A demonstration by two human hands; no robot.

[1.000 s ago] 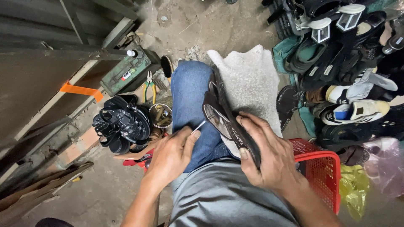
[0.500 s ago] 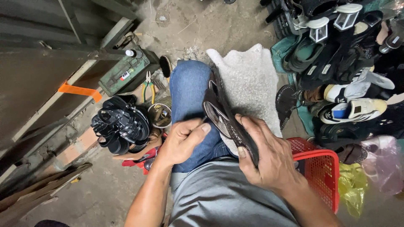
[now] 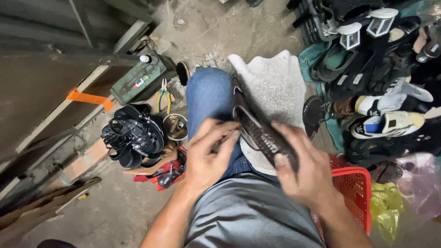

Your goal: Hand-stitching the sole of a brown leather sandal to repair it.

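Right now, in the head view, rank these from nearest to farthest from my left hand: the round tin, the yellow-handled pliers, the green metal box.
From the left hand:
1. Round tin, on the floor just left of the knee.
2. Yellow-handled pliers, farther up, beyond the tin.
3. Green metal box, farthest, up and left by the wall.

Dark woven shoe point(image 3: 262, 133), leathery, dull sheen; towel point(image 3: 275, 82) rough, nubby cloth; basket point(image 3: 356, 188) red plastic mesh; floor point(image 3: 220, 27) gritty, matt concrete.

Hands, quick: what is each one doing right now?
Left hand: fingers curled, tips at the shoe on the lap; whether it pinches anything cannot be told.
Right hand: closed on the shoe.
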